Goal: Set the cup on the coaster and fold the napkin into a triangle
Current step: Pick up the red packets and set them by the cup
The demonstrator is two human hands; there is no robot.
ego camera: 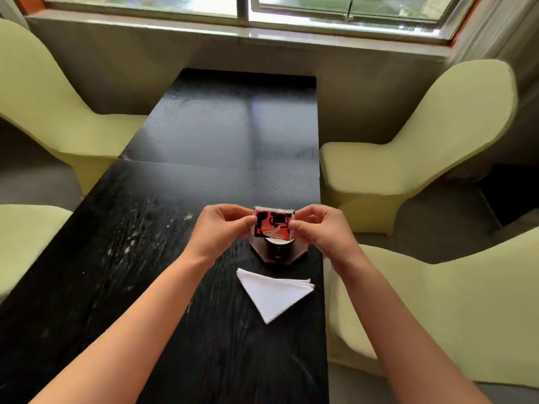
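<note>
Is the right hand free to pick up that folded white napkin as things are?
Probably not straight away: the right hand and left hand both pinch a red packet. The napkin lies uncovered on the table, so nothing else blocks it.

A long black wooden table point(204, 147) runs toward a grey wall point(175, 68) beneath a wide window point(242, 7); daylight glares on the sill and reflects off the tabletop; pale yellow-green chairs point(423, 153) flank both sides; grey floor point(437, 228) shows between them.
</note>
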